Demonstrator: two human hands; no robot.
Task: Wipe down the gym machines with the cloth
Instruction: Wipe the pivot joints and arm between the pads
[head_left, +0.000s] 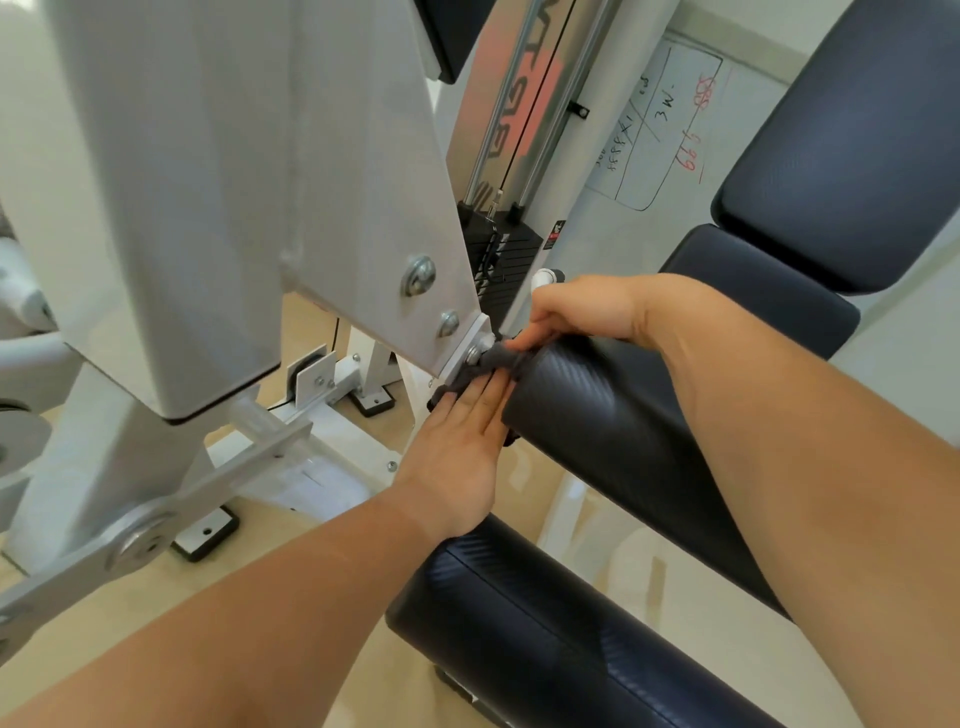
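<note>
While the cloth sits bunched at frame centre, between white bracket and upper roller pad, left grip presses it with straight fingers; right grip pinches its top. Risk, as judged: cloth snags on bolts if dragged, tearing free of the pinch.

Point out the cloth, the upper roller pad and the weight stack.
cloth (500, 357): head view, its bunched grey middle part.
upper roller pad (597, 415): head view, its curved black side.
weight stack (501, 254): head view, front of the black plates.
</note>
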